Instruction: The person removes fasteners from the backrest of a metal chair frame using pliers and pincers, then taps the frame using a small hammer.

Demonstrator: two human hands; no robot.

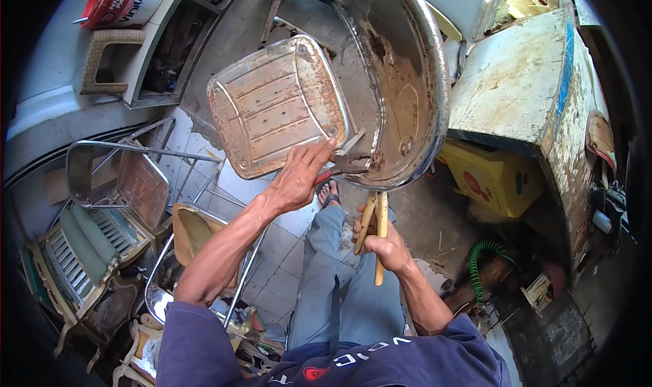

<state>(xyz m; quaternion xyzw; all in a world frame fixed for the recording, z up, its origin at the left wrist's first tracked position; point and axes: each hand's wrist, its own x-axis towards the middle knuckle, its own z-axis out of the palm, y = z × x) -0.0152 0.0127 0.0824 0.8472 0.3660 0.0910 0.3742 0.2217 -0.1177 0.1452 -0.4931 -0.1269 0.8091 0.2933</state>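
A metal chair frame stands in front of me, with a rusty seat pan (275,112) and a curved, rusted metal backrest shell (401,98) with a chromed rim. My left hand (299,173) is closed on red-handled pliers (350,163), whose jaws are at the lower inner edge of the shell. Below the rim, my right hand (386,244) grips a tool with two yellow handles (381,227). The head of that tool is hidden behind the rim.
Old metal chairs (136,176) and wooden chair frames (81,258) crowd the left. A paint bucket (129,3) stands upper left. On the right are a worn white cabinet (506,81), a yellow box (492,176) and a coiled green hose (477,271).
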